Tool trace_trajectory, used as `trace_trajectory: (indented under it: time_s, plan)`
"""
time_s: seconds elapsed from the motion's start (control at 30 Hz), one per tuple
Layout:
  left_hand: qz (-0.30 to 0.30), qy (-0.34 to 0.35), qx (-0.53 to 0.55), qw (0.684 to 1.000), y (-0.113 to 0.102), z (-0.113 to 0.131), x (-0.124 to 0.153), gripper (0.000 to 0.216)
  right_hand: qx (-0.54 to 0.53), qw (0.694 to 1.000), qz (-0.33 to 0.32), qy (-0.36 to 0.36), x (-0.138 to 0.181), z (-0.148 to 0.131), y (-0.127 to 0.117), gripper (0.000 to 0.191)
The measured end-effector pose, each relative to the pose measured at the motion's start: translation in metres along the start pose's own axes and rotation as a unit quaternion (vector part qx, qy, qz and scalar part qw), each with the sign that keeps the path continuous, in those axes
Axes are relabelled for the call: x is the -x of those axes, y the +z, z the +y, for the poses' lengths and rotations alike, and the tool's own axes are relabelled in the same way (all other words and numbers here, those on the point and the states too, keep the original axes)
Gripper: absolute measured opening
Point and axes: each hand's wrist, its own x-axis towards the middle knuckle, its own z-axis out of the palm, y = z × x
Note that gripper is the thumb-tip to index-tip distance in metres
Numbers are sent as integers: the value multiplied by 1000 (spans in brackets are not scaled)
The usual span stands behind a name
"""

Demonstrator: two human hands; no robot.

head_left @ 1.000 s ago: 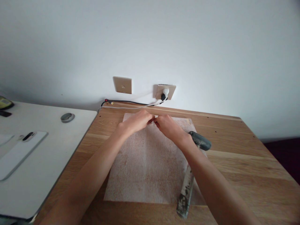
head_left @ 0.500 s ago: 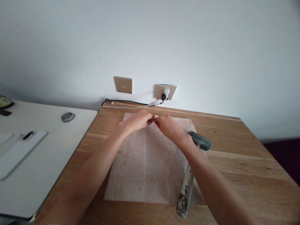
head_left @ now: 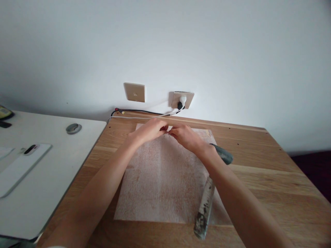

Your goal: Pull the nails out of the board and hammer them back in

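Observation:
Near the far edge of a whitish, worn board, my left hand and my right hand meet with fingertips almost touching. Both hands are closed in a pinch. Whatever lies between the fingers is too small to make out; a tiny pale bit shows at the right fingertips. A mallet with a dark head and paint-worn handle lies on the board's right side, partly covered by my right forearm.
The board lies on a wooden tabletop against a white wall. A socket holds plugs, with cables running along the back edge. On the left, a white desk bears a white phone-shaped panel and a grey grommet.
My hands have shifted slightly left, fingers still pinched together. My right forearm now covers more of the mallet's neck. The whole view has moved a little.

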Motion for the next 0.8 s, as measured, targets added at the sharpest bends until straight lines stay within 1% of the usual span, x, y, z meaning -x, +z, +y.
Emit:
trace_trajectory:
  time_s: [0.07, 0.17, 0.27, 0.37, 0.5, 0.6, 0.7, 0.77, 0.8]
  plan:
    - [4, -12, 10, 1000, -5, 0, 1, 8, 2, 1000, -4, 8, -1, -2, 0, 29]
    - [4, -25, 13, 1000, -9, -1, 3, 7, 9, 999, -9, 44, -1, -8, -2, 25]
    - [11, -30, 14, 999, -11, -2, 3, 9, 18, 996, -13, 88, -1, -15, -4, 24]
    - [14, -32, 17, 999, -11, -2, 3, 9, 24, 993, -18, 113, -3, -20, -4, 25]
    - [7, -37, 14, 999, -12, -2, 3, 10, 20, 993, -18, 117, -5, -22, -2, 29]
    - [21, -53, 28, 998, -11, -2, 2, 8, 6, 994, -6, 105, -4, -20, -5, 29]
    - [35, -83, 82, 992, -10, -2, 0, 6, -11, 994, 25, 105, 1, -19, -16, 27]
    - [25, -104, 166, 980, -8, -1, -2, 5, -18, 992, 51, 111, 8, -20, -26, 25]
    - [17, -115, 226, 967, -6, 0, -3, 5, -23, 991, 65, 115, 12, -21, -31, 24]
